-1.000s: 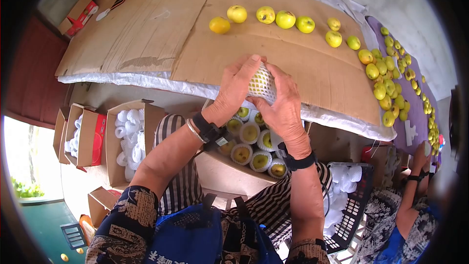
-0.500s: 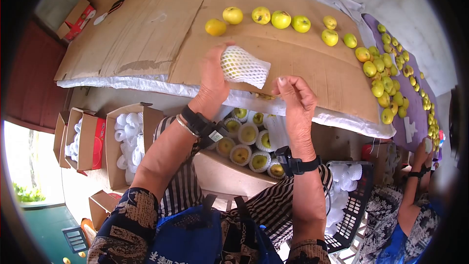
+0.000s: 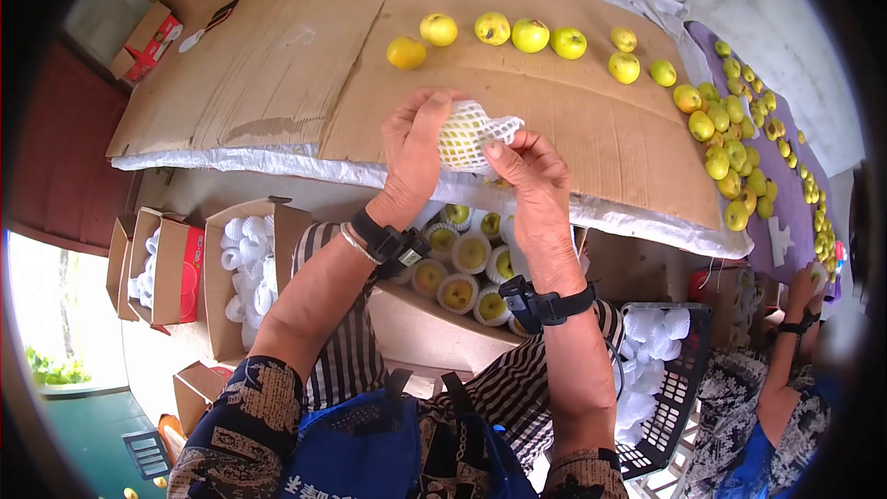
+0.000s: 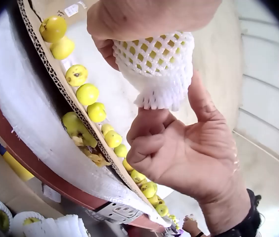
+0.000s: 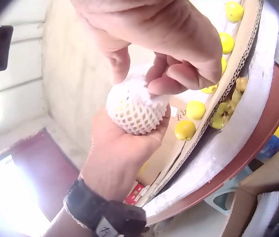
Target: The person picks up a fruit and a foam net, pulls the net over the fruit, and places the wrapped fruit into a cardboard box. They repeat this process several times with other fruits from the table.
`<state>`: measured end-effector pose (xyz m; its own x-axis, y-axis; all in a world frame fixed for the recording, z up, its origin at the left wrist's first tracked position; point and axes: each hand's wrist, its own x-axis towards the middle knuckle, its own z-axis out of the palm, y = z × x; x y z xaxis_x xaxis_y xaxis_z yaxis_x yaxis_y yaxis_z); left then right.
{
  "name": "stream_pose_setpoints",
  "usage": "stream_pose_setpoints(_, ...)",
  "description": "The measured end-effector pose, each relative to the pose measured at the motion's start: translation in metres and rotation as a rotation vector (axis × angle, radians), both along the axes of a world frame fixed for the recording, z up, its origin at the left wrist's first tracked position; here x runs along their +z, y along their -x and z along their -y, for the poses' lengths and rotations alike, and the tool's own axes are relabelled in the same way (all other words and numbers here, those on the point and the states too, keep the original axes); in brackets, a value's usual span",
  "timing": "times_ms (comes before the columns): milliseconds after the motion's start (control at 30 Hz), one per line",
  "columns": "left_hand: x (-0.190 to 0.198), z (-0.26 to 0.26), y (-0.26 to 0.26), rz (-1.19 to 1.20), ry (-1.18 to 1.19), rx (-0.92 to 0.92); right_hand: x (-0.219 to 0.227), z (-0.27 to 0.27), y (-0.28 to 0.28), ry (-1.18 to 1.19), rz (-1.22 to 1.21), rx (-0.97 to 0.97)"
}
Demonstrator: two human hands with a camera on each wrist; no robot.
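Observation:
A yellow-green apple in a white foam net sleeve (image 3: pixel 464 139) is held above the cardboard by my left hand (image 3: pixel 412 148), whose fingers wrap round its side. My right hand (image 3: pixel 534 176) pinches the sleeve's loose end between thumb and fingertips. In the left wrist view yellow-green skin shows through the mesh (image 4: pixel 151 54), and the loose end gathers at the right hand's fingers. From the right wrist, the netted apple (image 5: pixel 135 112) sits in the left palm, with the right hand's fingers over its top.
Bare apples (image 3: pixel 530 36) line the cardboard-covered table (image 3: pixel 268 55), with a pile (image 3: pixel 721 143) at right. Below the table edge, a box holds netted apples (image 3: pixel 457 294). Foam sleeves fill a carton (image 3: pixel 248 259) at left and a black crate (image 3: pixel 670 397) at right. Another person (image 3: pixel 776 388) works at far right.
Both hands were round the netted apple; the right hand then came away to the right while the left tilted it. Now the right hand is back, pinching the sleeve's loose end.

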<state>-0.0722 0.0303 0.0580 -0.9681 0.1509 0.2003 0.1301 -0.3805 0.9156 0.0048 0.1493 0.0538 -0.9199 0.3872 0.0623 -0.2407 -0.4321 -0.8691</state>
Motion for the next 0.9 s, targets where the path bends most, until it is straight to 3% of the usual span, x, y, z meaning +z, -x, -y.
stream_pose_setpoints(100,0.002,0.001,-0.003,-0.042,0.025,-0.019,0.001,0.002,-0.004,0.086,0.101,0.08)
stream_pose_setpoints(200,0.001,-0.002,0.0,0.02,-0.118,0.021,-0.004,-0.001,-0.004,0.216,0.185,0.165)
stream_pose_setpoints(400,0.004,0.001,0.0,-0.021,-0.07,0.041,-0.012,0.004,0.0,0.252,0.125,0.156)
stream_pose_setpoints(500,0.003,0.002,-0.001,-0.09,-0.065,-0.02,-0.004,-0.004,-0.004,0.519,0.147,0.322)
stream_pose_setpoints(600,0.0,0.003,-0.003,-0.283,0.088,-0.017,-0.008,0.002,-0.003,0.371,0.082,0.248)
stream_pose_setpoints(700,0.003,0.008,-0.002,-0.121,-0.029,-0.065,-0.009,0.002,-0.002,0.343,0.003,0.116)
stream_pose_setpoints(900,-0.008,0.005,0.002,-0.051,-0.117,-0.113,-0.016,0.003,-0.001,0.265,-0.002,-0.033)
